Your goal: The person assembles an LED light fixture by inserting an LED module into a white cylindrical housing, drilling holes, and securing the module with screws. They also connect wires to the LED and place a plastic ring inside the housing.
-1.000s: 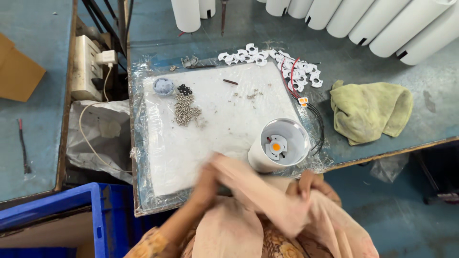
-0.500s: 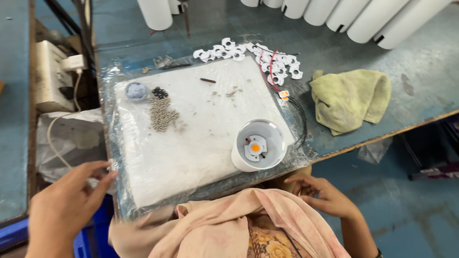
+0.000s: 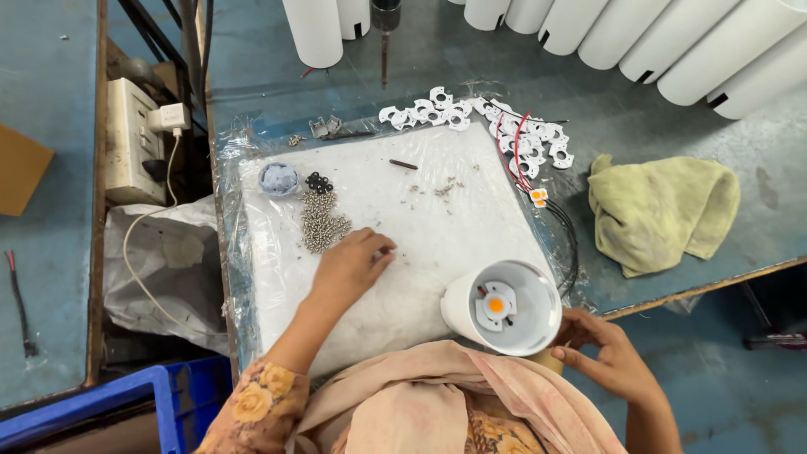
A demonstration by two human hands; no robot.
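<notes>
My left hand rests on the white foam pad, fingers curled, just right of a heap of small metal screws; I cannot see anything in its grip. My right hand holds the lower side of a white cylindrical lamp housing at the pad's near right corner. The housing's open end faces up, showing a white bracket with an orange LED chip inside. A small blue-grey cap and black washers lie by the screws.
Several white brackets with red and black wires lie along the pad's far edge. A yellow-green cloth sits right. White tubes stand at the back. A power strip and blue crate are left.
My left hand came in from the low left onto the pad beside the screws. My right hand moved up onto the lamp housing, which shifted slightly.
</notes>
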